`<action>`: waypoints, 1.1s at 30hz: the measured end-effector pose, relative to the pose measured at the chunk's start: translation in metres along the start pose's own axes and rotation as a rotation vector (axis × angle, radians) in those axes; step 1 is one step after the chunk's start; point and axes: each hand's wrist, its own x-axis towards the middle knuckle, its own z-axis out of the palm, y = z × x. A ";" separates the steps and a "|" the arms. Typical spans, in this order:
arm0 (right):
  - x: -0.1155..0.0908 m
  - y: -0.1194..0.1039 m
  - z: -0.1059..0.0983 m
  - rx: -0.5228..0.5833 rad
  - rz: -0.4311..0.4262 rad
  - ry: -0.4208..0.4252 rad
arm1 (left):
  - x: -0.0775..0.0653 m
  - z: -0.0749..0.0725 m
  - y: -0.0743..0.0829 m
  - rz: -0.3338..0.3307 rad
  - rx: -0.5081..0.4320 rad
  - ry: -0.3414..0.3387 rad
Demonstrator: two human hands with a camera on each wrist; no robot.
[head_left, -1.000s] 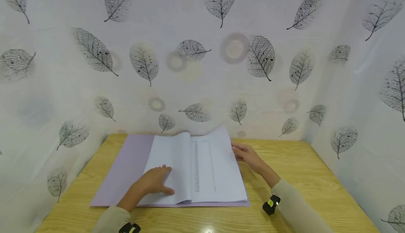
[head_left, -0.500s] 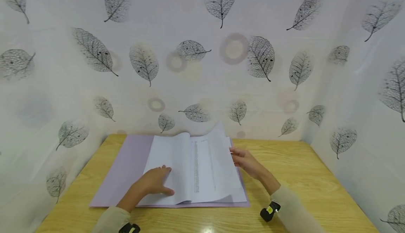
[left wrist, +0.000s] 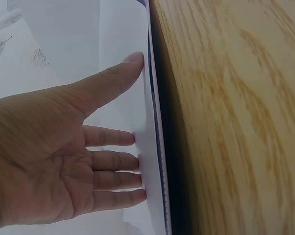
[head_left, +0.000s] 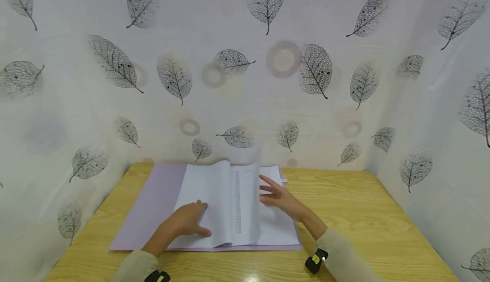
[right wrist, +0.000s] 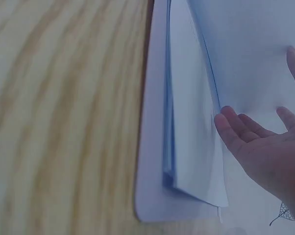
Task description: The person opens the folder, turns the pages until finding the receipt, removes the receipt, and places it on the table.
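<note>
A purple folder (head_left: 149, 218) lies spread on the table, with white paper sheets bound in it. My left hand (head_left: 186, 219) rests on the turned left-side pages (head_left: 214, 188). Its fingertips and thumb touch the paper, fingers straight, as the left wrist view confirms. On the right side one printed page (head_left: 249, 222) stands lifted and curves upward. My right hand (head_left: 283, 199) is behind that page, fingers spread, with fingertips against its back in the right wrist view. Beneath lies the remaining paper stack (head_left: 279, 231); its top sheet looks blank.
The folder lies on a wood-grain table (head_left: 356, 214), near its back edge. A leaf-patterned curtain (head_left: 245, 99) encloses the back and both sides. A small pale tab (head_left: 284, 180) sticks out at the folder's right edge. Each wrist wears a black camera (head_left: 316, 260).
My right hand has moved left from the folder's right edge, pushing the page up and leftward. The sheet beneath is now uncovered. My left hand has stayed in place.
</note>
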 end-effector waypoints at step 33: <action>0.009 -0.018 0.035 -0.247 -0.111 -0.030 | -0.005 -0.002 0.000 -0.006 -0.028 0.028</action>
